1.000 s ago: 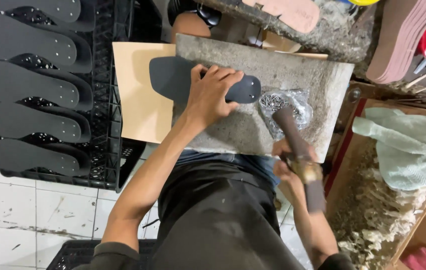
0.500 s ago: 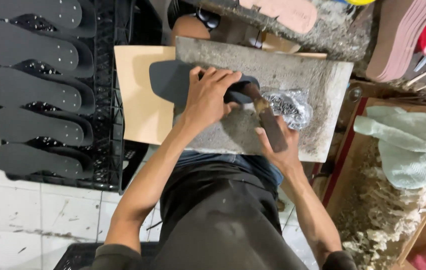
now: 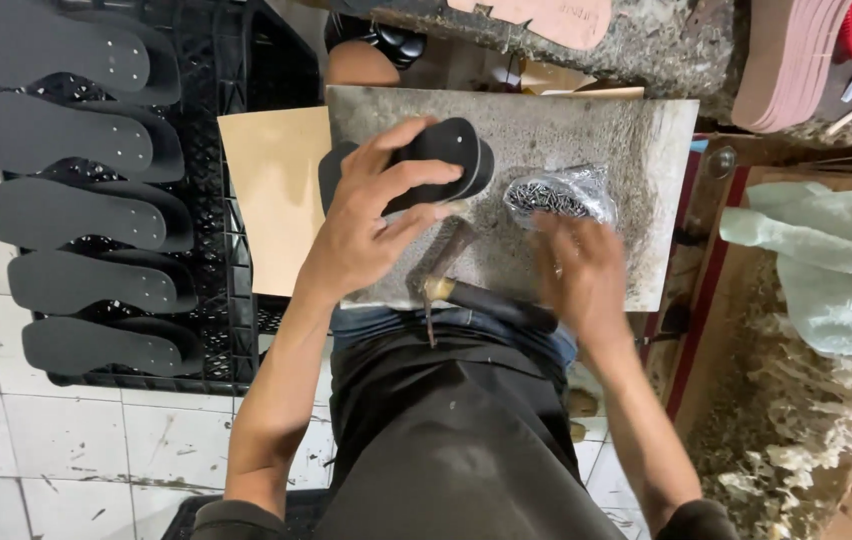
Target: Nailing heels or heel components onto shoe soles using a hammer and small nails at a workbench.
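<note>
Gripping a black sandal sole [image 3: 446,165] with the left hand [image 3: 366,225], fingers curled over the upper face and thumb underneath, clamped on it and tilting it up off the grey stone slab [image 3: 636,140]. Right hand [image 3: 581,275] blurred, fingers spread and loose, holding nothing, hovering just beside and partly over a clear bag of small nails [image 3: 558,195] lying on the slab to the right of the sole. Hammer [image 3: 466,290] lying unattended across the near edge of the slab, head toward the sole, handle running right beneath the right hand. Tan sheet [image 3: 271,195] tucked under the slab's left side; black crate [image 3: 216,200] further left, carrying a row of black soles [image 3: 66,215]. Risks, as judged: hammer resting close to the slab edge above the lap, liable to be knocked off by either wrist. Loose nails liable to spill from the open bag if snagged by the reaching fingers, then to scatter over the slab and under the sole. Sole held at an angle by fingertips only, liable to slip or flex out of position.
</note>
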